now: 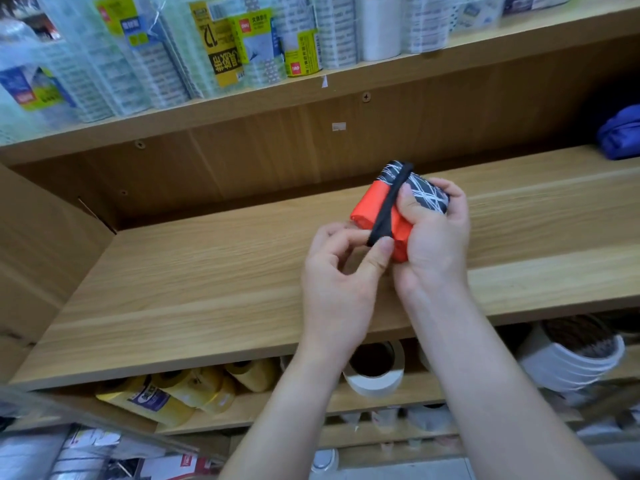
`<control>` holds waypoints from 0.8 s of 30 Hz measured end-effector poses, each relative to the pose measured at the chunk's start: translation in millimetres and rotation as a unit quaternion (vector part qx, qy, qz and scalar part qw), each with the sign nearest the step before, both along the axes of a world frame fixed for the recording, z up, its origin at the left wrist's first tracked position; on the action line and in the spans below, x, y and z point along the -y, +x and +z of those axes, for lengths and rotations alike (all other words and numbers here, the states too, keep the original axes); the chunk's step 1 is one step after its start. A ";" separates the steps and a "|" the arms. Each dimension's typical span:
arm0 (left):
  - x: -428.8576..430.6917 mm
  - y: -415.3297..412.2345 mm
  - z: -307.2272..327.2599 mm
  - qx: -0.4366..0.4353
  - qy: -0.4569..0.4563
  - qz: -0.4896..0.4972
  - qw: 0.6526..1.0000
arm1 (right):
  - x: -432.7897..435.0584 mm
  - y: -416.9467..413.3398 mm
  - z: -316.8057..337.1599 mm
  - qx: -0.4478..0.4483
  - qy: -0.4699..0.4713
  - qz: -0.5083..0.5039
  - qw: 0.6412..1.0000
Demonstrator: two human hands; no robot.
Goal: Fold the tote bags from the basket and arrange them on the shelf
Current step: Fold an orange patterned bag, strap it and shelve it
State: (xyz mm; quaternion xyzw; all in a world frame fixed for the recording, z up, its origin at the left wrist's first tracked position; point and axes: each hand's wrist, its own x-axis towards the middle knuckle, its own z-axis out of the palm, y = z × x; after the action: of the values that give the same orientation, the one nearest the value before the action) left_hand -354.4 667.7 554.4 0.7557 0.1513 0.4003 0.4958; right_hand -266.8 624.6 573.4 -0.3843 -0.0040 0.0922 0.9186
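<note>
both hands hold the rolled tote bag (pixel 398 209) above the shelf (pixel 207 271), another bag (pixel 620 133) far right.

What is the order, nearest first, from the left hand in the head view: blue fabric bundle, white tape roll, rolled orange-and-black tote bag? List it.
1. Rolled orange-and-black tote bag, its black strap pinched by the left hand.
2. White tape roll, just below, under the wooden shelf.
3. Blue fabric bundle, far right on that shelf.

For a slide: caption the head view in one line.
Right hand grips a rolled tote bag above the shelf; left hand pinches its black strap.
</note>
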 end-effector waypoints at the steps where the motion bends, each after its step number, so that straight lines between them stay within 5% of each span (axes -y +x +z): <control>1: -0.4 -2.1 -1.2 -0.008 0.075 0.013 0.997 | -0.2 1.8 -1.0 0.027 -0.022 -0.025 0.999; 4: -9.4 -6.5 -1.4 -0.013 0.301 0.076 0.950 | -1.7 1.5 -5.3 0.144 -0.112 -0.081 0.980; 6: -12.4 -9.4 1.5 0.001 0.351 0.100 0.931 | -2.2 1.0 -8.0 0.191 -0.144 -0.099 0.966; 12: -11.0 -12.5 28.6 -0.035 0.073 0.047 0.996 | 11.1 0.8 -4.7 0.276 -0.178 -0.039 0.944; 16: -15.8 -4.1 37.4 -0.102 0.009 -0.028 0.994 | 15.7 -0.5 1.3 0.190 -0.135 0.097 0.968; 24: -24.8 -1.9 48.2 -0.126 -0.085 -0.129 0.980 | 26.9 14.6 -5.7 0.319 -0.234 0.120 0.911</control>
State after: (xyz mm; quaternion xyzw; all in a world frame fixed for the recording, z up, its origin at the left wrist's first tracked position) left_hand -356.3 692.6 602.6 0.7685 0.1469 0.2204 0.5825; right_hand -252.2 597.8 567.8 -0.5937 -0.3211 0.0727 0.7343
